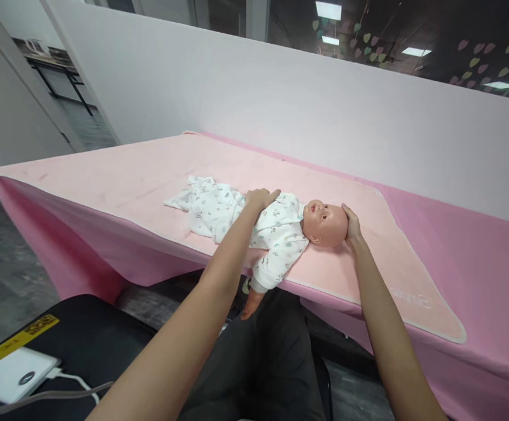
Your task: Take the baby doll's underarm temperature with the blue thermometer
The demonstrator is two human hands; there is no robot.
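A baby doll in a white printed outfit lies on its back on a pink blanket, head to the right and legs to the left. My left hand presses over the doll's belly, thumb stretched to the right and fingers bent over the far side, partly hidden. The crown of the doll's head rests against my right hand, which cups it from the right; some of those fingers are behind the head. One doll arm hangs over the table's near edge.
Pink cloth covers the table under the blanket. A white partition runs along the back. At lower left, a black chair carries a white power bank with a cable. My legs are below the near edge.
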